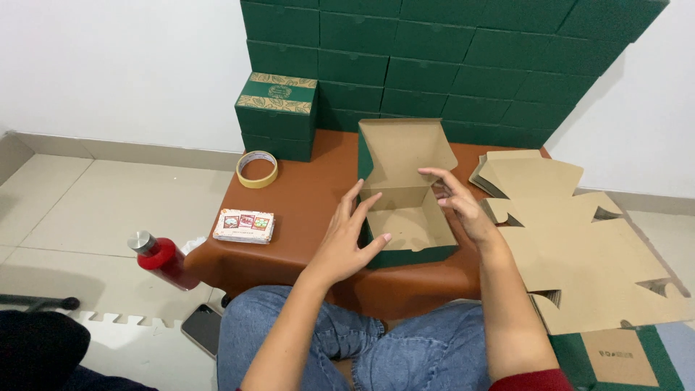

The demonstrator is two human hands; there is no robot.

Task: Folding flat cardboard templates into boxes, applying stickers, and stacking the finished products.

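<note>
left hand (346,242) open, fingers touching green-and-brown open cardboard box (405,217) wall | right hand (456,199) open at opposite wall | risk: uneven push may buckle flap, slide box off brown bench (297,203)

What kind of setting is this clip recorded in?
Probably a home or small workshop corner used for packing boxes: a wall of stacked green boxes, flat cardboard blanks beside a low brown table, and both hands, left hand and right hand, at an open box.
</note>
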